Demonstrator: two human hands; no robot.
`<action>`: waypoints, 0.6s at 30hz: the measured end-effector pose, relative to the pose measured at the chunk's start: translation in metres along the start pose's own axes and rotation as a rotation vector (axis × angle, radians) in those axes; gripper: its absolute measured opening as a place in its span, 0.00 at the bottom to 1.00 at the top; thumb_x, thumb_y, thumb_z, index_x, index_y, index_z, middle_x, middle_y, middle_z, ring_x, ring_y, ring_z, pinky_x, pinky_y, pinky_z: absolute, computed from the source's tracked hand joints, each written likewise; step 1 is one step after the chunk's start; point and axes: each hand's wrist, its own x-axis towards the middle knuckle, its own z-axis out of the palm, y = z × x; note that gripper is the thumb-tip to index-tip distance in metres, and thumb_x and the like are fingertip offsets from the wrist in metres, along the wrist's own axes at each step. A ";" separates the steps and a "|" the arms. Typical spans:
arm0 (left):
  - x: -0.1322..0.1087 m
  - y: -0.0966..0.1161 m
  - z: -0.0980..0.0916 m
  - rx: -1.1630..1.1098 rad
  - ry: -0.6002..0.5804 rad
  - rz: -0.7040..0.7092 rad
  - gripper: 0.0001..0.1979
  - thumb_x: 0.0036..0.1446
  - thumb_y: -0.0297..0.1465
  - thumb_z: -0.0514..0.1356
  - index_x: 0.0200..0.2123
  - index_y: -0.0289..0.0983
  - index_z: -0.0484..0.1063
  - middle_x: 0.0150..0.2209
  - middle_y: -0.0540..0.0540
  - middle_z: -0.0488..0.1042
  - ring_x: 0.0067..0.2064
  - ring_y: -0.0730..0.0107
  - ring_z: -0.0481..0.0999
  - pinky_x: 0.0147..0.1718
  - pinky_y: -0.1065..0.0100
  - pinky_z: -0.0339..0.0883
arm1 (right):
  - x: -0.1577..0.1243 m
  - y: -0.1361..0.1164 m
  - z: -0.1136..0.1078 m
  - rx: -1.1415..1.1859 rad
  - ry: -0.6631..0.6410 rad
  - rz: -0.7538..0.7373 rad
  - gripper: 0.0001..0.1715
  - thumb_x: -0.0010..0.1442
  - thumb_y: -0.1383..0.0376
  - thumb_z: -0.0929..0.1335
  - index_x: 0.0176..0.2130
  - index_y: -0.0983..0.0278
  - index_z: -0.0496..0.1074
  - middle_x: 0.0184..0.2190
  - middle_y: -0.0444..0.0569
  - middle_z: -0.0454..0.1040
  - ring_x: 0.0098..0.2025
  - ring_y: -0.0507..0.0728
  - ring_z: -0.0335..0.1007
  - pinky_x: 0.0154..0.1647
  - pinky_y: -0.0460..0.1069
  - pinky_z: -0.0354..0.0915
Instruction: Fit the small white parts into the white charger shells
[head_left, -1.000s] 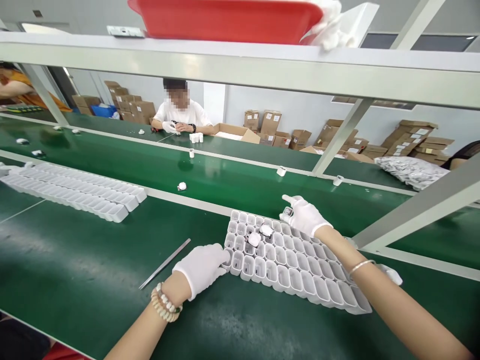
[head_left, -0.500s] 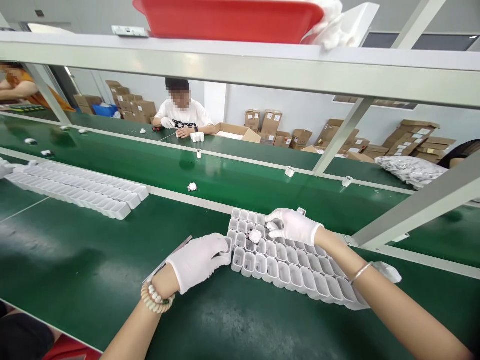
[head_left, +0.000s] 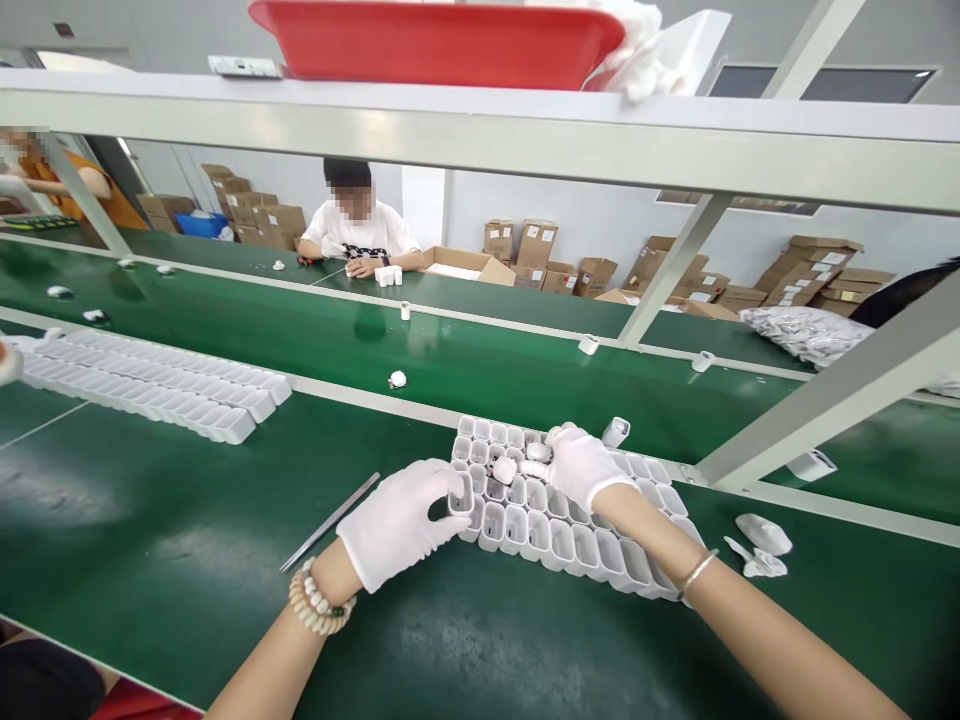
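Observation:
My left hand (head_left: 405, 522), in a white glove, pinches a small white plastic cup (head_left: 461, 494) at the left end of a block of white cups (head_left: 562, 540) standing upright in close rows. My right hand (head_left: 589, 466), also gloved, reaches over the back rows with its fingers closed around a small white rounded part (head_left: 538, 452). A similar white part (head_left: 505, 470) with dark bits lies on top of the cups, between my hands. Metal tweezers (head_left: 330, 522) rest on the green table beside my left wrist.
Another block of white cups (head_left: 150, 385) stands at the left. Behind runs a green conveyor belt (head_left: 315, 345) carrying scattered white parts. A shelf beam (head_left: 450, 150) with a red tub (head_left: 442, 45) crosses overhead; a slanted post (head_left: 832, 400) stands right. A co-worker (head_left: 367, 225) sits opposite.
My right hand has shifted slightly, its fingers now lower over the back cups. My left hand stays on its cup, with thumb and finger further apart. The belt parts nearby have moved right.

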 end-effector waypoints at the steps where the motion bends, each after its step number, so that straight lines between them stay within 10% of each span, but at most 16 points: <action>1: 0.000 0.001 0.001 -0.035 0.043 0.006 0.09 0.56 0.27 0.61 0.42 0.40 0.72 0.46 0.45 0.77 0.48 0.60 0.76 0.50 0.59 0.70 | 0.000 -0.001 0.001 0.020 0.014 0.024 0.23 0.53 0.49 0.73 0.30 0.67 0.74 0.39 0.63 0.73 0.42 0.71 0.74 0.43 0.60 0.68; 5: 0.003 0.009 0.004 -0.101 0.163 -0.041 0.18 0.53 0.25 0.64 0.48 0.40 0.71 0.45 0.45 0.77 0.47 0.59 0.77 0.50 0.58 0.71 | -0.008 0.001 -0.008 0.205 0.048 0.019 0.16 0.56 0.54 0.71 0.26 0.64 0.71 0.38 0.56 0.74 0.37 0.62 0.75 0.40 0.56 0.70; 11: 0.002 0.014 0.012 -0.222 0.252 -0.016 0.12 0.51 0.24 0.64 0.40 0.38 0.71 0.42 0.45 0.74 0.46 0.61 0.76 0.47 0.61 0.73 | -0.046 -0.008 -0.037 0.619 -0.056 -0.259 0.27 0.59 0.51 0.70 0.52 0.63 0.69 0.41 0.50 0.76 0.42 0.58 0.77 0.45 0.56 0.74; 15: -0.002 0.012 0.019 -0.244 0.233 0.043 0.18 0.52 0.23 0.64 0.47 0.39 0.70 0.48 0.42 0.71 0.49 0.61 0.75 0.50 0.61 0.72 | -0.080 -0.025 -0.041 0.886 -0.222 -0.434 0.27 0.60 0.54 0.72 0.55 0.59 0.69 0.53 0.53 0.74 0.56 0.61 0.72 0.57 0.60 0.69; 18: -0.006 0.011 0.020 -0.203 0.173 0.062 0.22 0.54 0.24 0.64 0.53 0.42 0.69 0.51 0.42 0.70 0.52 0.60 0.74 0.52 0.60 0.72 | -0.096 -0.033 -0.033 0.825 -0.118 -0.451 0.23 0.61 0.59 0.72 0.55 0.55 0.70 0.56 0.50 0.74 0.59 0.62 0.69 0.60 0.61 0.68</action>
